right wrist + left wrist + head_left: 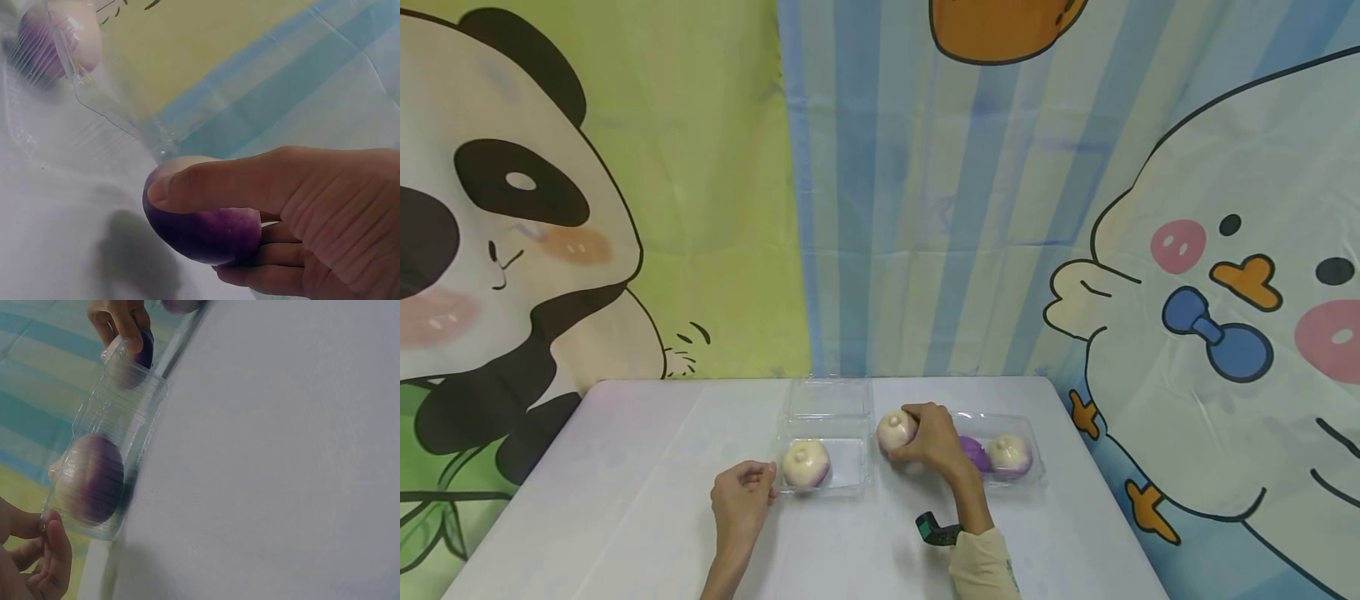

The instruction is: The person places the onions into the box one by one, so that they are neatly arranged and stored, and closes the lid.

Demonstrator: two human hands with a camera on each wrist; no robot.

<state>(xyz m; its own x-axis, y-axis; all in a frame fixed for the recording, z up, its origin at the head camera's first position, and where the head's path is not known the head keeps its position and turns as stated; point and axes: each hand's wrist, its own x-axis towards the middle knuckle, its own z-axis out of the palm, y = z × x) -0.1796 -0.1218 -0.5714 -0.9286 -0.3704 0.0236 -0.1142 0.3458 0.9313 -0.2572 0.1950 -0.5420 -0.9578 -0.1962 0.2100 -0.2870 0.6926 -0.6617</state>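
My right hand (932, 437) grips a round white-and-purple turnip (895, 431), thumb on one side and fingers around the other. In the right wrist view, this turnip (200, 237) is held above the white surface, its shadow below. Left of it stands a clear plastic box (852, 468), its lid (829, 398) folded back, with one turnip (807, 464) in its left part. My left hand (742, 504) pinches the box's left edge between thumb and finger; the left wrist view shows the pinch near the corner.
A second clear container (1036, 473) on the right holds another white turnip (1010, 455) and a purple one (974, 454), partly hidden by my right arm. All stands on a white table (647, 467). Cartoon-printed curtains (887, 208) hang right behind the table.
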